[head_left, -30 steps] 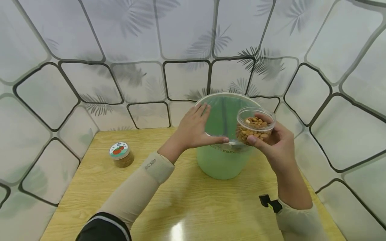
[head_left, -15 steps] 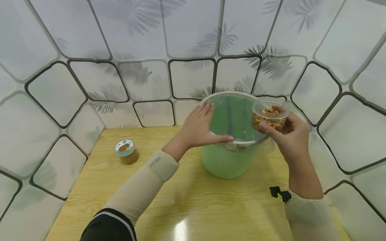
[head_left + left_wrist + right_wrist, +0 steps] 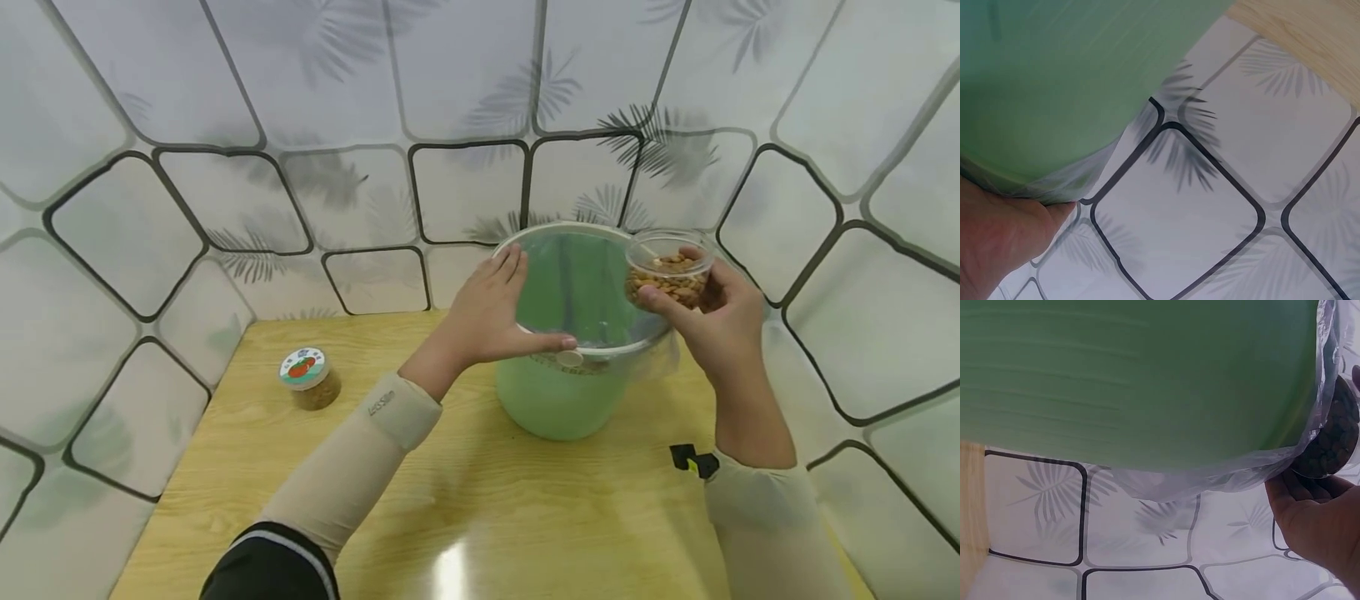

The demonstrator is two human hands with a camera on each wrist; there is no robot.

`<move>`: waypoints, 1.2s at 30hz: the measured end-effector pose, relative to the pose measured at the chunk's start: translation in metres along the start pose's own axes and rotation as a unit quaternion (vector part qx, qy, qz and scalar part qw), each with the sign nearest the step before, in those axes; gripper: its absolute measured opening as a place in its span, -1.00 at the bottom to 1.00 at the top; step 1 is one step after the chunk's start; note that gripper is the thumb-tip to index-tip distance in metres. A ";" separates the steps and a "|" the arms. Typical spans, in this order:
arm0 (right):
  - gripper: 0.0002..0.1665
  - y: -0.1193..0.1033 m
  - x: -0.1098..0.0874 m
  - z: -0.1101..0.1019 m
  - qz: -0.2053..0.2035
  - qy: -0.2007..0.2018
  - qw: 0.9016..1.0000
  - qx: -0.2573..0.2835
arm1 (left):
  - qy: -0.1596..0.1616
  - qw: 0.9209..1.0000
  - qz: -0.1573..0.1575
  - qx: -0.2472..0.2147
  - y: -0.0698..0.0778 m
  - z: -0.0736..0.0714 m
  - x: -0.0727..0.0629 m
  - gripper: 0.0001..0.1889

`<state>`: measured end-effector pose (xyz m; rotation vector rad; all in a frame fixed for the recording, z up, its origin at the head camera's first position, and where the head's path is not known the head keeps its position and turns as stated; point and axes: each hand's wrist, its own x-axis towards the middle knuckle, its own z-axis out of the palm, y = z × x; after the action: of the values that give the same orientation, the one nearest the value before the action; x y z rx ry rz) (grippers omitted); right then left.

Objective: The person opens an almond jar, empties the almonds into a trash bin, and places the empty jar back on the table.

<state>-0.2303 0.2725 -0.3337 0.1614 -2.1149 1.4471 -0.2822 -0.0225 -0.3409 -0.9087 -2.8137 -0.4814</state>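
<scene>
A green bin (image 3: pixel 558 400) with a pale rim and a clear plastic liner stands on the table. My left hand (image 3: pixel 491 312) rests on the left side of its rim, fingers straight and thumb stretched along the front edge. My right hand (image 3: pixel 723 321) grips a clear round tub of almonds (image 3: pixel 670 271) just above the bin's right rim. The tub is upright and has no lid on it. In the right wrist view the almond tub (image 3: pixel 1332 434) shows beside the overhanging plastic liner (image 3: pixel 1210 478). The left wrist view catches part of my left hand (image 3: pixel 1010 234) under the bin's rim.
A small lidded jar (image 3: pixel 309 379) with a tomato picture on its lid stands at the left of the wooden table (image 3: pixel 420 517). Patterned wall covering (image 3: pixel 472 196) closes in the back and both sides. A small black clip-like piece (image 3: pixel 693 461) sits on my right sleeve.
My right hand has carried the almond tub to the right and slightly up, from over the bin's front to its right rim. My left hand has kept its place on the rim.
</scene>
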 end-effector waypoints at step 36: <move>-0.08 0.001 0.013 0.003 -0.034 0.004 0.991 -0.132 | -0.008 1.000 -0.002 0.023 0.001 0.002 0.003 0.43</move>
<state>-0.2424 0.2726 -0.3285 0.1234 -2.2469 1.1155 -0.2844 -0.0191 -0.3417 -0.9033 -2.8291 -0.4107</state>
